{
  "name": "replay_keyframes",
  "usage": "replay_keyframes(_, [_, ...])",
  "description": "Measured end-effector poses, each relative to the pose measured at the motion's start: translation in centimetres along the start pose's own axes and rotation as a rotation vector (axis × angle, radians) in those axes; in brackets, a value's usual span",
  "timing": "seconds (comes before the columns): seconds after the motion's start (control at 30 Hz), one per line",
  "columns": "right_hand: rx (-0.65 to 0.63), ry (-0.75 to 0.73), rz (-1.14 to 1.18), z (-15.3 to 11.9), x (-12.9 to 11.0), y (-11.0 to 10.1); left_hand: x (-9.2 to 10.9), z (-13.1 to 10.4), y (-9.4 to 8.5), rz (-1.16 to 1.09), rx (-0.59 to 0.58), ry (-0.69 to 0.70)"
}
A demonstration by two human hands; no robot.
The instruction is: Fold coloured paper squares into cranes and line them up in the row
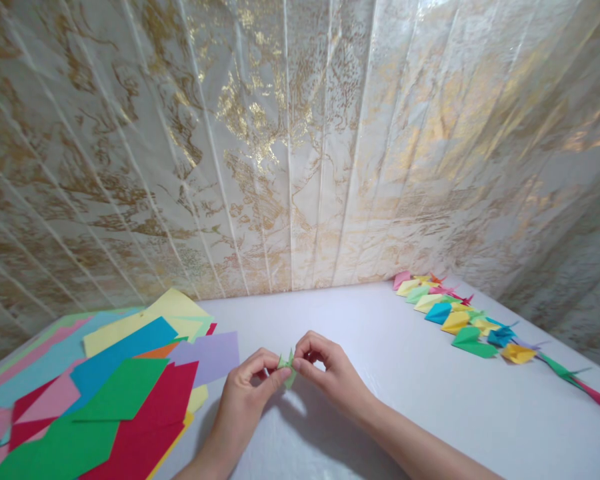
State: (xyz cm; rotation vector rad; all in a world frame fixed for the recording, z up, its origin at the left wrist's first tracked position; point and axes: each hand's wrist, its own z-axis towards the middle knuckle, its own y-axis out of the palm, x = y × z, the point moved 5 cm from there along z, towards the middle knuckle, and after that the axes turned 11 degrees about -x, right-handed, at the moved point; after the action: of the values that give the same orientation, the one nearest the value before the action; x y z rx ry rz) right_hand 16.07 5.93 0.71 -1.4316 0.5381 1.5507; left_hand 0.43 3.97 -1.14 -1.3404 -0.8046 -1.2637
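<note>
A small light green folded paper piece is held just above the white table, its thin points sticking up between my hands. My left hand pinches its left side between thumb and fingers. On the other side, my right hand is closed with thumb and forefinger on the paper's right edge. The fingers partly cover the paper, so its full shape cannot be made out.
Sheets of coloured paper are spread over the table's left side. Rows of small folded paper figures lie along the right edge. Behind the table hangs a pleated white and gold curtain.
</note>
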Motion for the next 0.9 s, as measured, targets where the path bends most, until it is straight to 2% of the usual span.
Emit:
replay_keyframes(0.27, [0.005, -0.014, -0.023, -0.1, 0.1, 0.4, 0.7, -0.3, 0.1, 0.022, 0.002, -0.04])
replay_keyframes(0.4, [-0.038, 0.017, -0.004, -0.2, 0.2, 0.7, 1.3, -0.4, 0.2, 0.031, 0.0, -0.047])
replay_keyframes(0.63, [-0.052, 0.064, -0.11, -0.1, 0.6, 0.5, 0.5, -0.2, 0.0, 0.028, 0.025, -0.078])
replay_keyframes(0.9, [-0.006, 0.094, 0.01, -0.2, 1.1, 0.3, -0.1, -0.3, 1.1, -0.043, -0.085, -0.132])
